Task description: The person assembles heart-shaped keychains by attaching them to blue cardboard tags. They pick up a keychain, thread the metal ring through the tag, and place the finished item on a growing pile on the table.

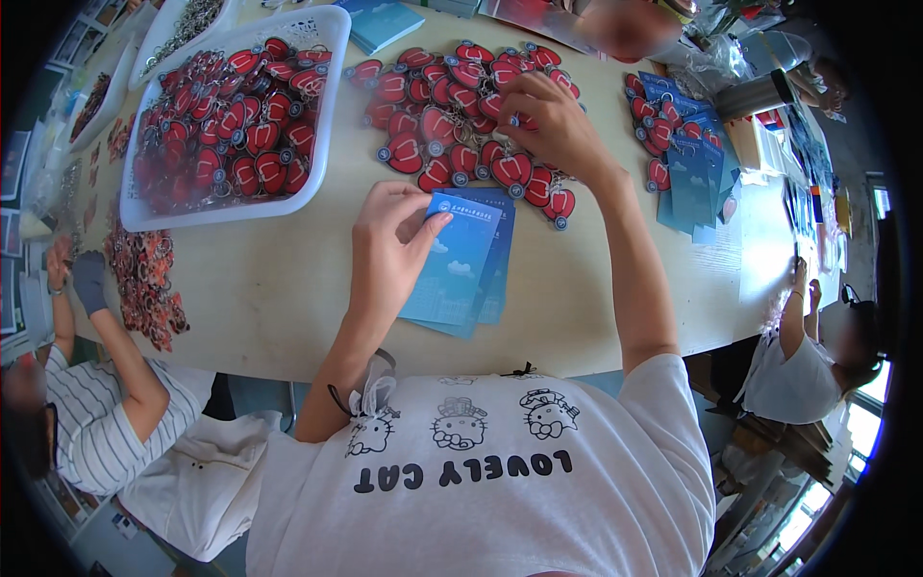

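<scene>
My left hand (pixel 389 240) pinches the top left corner of a blue printed card (pixel 452 274) between thumb and fingers. That card lies over other blue cards (pixel 498 279), fanned slightly to the right near the front of the table. Farther back spreads a loose pile of red keychains (pixel 433 130) with metal rings and small round blue tags. At the right side of this pile, my right hand (pixel 553 125) has its fingers curled down and closed on a red keychain (pixel 525 121), mostly hidden under them.
A white plastic basket (pixel 336 67) full of red keychains stands to the left. Orange-red keychains (pixel 144 284) lie beside it. Blue cards with keychains (pixel 694 178) are heaped at the right. Co-workers sit on both sides; a gloved hand (pixel 91 281) shows at left.
</scene>
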`<state>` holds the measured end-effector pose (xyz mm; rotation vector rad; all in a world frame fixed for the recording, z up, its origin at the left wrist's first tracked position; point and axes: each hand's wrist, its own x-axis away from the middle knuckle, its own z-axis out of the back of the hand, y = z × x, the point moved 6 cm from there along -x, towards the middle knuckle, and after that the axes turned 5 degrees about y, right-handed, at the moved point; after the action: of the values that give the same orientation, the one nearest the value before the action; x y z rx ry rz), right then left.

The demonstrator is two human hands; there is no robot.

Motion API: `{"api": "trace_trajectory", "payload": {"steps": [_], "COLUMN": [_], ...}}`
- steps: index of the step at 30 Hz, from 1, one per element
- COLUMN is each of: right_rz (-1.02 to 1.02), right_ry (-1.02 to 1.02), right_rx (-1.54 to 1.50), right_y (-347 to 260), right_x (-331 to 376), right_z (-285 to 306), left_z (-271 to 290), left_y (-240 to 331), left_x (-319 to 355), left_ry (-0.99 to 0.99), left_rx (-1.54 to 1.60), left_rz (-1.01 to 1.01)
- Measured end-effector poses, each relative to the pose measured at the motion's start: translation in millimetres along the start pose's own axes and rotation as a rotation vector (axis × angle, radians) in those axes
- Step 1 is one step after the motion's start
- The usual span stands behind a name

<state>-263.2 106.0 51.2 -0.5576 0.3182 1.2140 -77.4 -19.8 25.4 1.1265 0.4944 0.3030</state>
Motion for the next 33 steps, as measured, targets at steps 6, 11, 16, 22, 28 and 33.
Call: {"api": "trace_trajectory", "payload": {"steps": [6, 11, 16, 22, 28, 33], "right_rz": [-0.632, -0.690, -0.670, -0.700, -0.774, -0.683], "right_ry": [0.114, 0.201, 0.281, 0.468, 0.509, 0.595], "right_rx": [-0.803, -1.100, -1.121, -1.193, -1.155, -1.233], "right_y": [10, -19, -45, -63, -74, -84], "right_x": [12, 15, 15, 8, 8, 7], "right_z": [46, 61, 64, 53, 53, 54], "left_z": [12, 19, 6, -9, -20, -28], "left_y": [12, 28, 51, 60, 69, 61], "left_x": [-16, -43, -49, -47, -40, -34], "left_ry": [0.138, 0.397, 0.375, 0.291, 0.173, 0.117], "left_rx": [0.428, 0.471, 0.523, 0.707, 0.851, 0.963], "left_rz": [0.150, -0.070, -0.071, -0.007, 0.062, 0.186]}}
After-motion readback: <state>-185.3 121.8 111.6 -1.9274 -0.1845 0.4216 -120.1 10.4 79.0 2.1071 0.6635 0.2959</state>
